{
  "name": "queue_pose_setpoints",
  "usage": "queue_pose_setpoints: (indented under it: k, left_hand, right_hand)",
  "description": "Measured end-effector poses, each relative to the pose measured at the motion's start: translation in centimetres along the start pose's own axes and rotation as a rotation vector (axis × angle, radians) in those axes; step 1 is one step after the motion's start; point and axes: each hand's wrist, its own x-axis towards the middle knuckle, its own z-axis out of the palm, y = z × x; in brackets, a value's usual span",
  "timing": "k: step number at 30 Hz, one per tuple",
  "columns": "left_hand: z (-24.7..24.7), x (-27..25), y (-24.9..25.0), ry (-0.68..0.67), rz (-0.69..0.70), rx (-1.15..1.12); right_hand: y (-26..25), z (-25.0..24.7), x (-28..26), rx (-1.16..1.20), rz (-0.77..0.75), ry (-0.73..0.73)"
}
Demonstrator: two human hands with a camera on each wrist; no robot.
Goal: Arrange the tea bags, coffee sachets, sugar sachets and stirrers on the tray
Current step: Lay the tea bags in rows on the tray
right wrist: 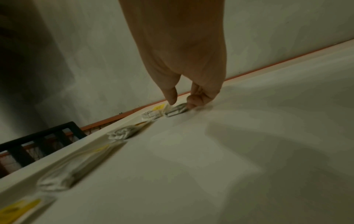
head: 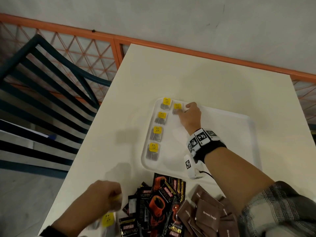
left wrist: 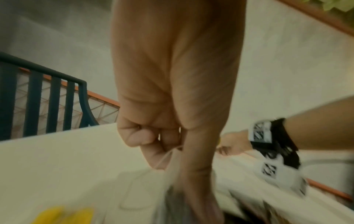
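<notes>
A white tray (head: 230,134) lies on the white table (head: 188,74). Several yellow-tagged tea bags (head: 160,118) form a column along the tray's left side. One more tea bag (head: 177,107) (right wrist: 177,111) lies flat at the top of a second column, and my right hand (head: 186,113) (right wrist: 182,101) pinches it with thumb and a curled finger. At the table's near left my left hand (head: 106,197) (left wrist: 162,144) grips a bunch of tea bags (head: 107,219) (left wrist: 172,195) by bag and string. Black-and-red coffee sachets (head: 160,202) and brown sugar sachets (head: 205,212) are piled in front of the tray. No stirrers are visible.
A dark blue slatted chair (head: 42,82) stands off the table's left edge. An orange mesh railing (head: 102,53) runs behind the table along a grey wall. The tray's middle and right are bare white.
</notes>
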Motion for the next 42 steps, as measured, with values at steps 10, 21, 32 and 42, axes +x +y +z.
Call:
queue_pose_setpoints:
  k: [10,21,32,42]
  left_hand:
    - [-6.8,4.4,2.8,0.376,0.188,-0.407]
    - [-6.9,4.2,5.8,0.303,0.27,-0.744]
    - [-1.0,-1.9,-4.6,0.199,-0.231,-0.151]
    - [3.4,-2.5,-7.0,0.202,-0.292,-0.26]
  right_hand:
    - [-3.2,-5.5,-11.7,0.283,-0.198,-0.726]
    - [-3.8,-5.6,-16.8,0.555,-0.106,-0.686]
    - [-1.4,-3.4,-11.1,0.656,0.212,-0.342]
    - [-0.2,-0.4,-4.2,0.373,0.358,-0.068]
